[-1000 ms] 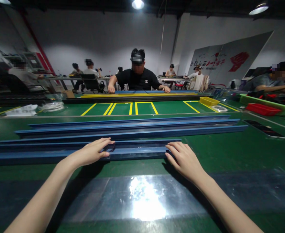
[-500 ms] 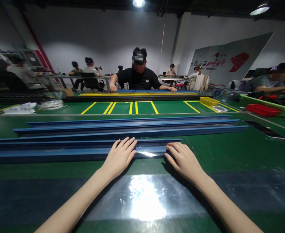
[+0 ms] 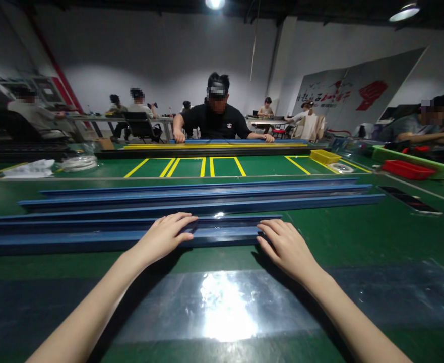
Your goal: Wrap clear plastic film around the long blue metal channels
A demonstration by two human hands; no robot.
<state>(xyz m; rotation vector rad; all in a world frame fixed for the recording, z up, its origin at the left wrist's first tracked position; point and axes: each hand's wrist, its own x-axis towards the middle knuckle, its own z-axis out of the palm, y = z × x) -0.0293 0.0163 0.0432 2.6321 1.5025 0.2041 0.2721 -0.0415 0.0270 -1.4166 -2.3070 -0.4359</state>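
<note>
Long blue profiles lie across the green table (image 3: pixel 222 259). My left hand (image 3: pixel 165 234) rests over the nearest blue profile (image 3: pixel 93 241), fingers pointing right, the thumb apart below them. At the right end of that same profile is my right hand (image 3: pixel 284 244), its fingertips touching the end and its thumb lower down. Both hands have their fingers apart and slightly bent. Beyond them several more blue profiles (image 3: pixel 244 205) lie side by side. Closer to me a clear plastic sheet (image 3: pixel 161 302) is spread out, shining in the middle.
Across the table a person (image 3: pixel 217 121) holds long profiles at both ends. On the right are a phone (image 3: pixel 410 200), a red tray (image 3: pixel 408 170), a green tray (image 3: pixel 443 170) and a yellow tray (image 3: pixel 325 157). Back left lies a coil in plastic (image 3: pixel 78 163).
My left hand has slid left along the nearest blue profile and turned its fingers more to the right. My right hand has stayed at the profile's end.
</note>
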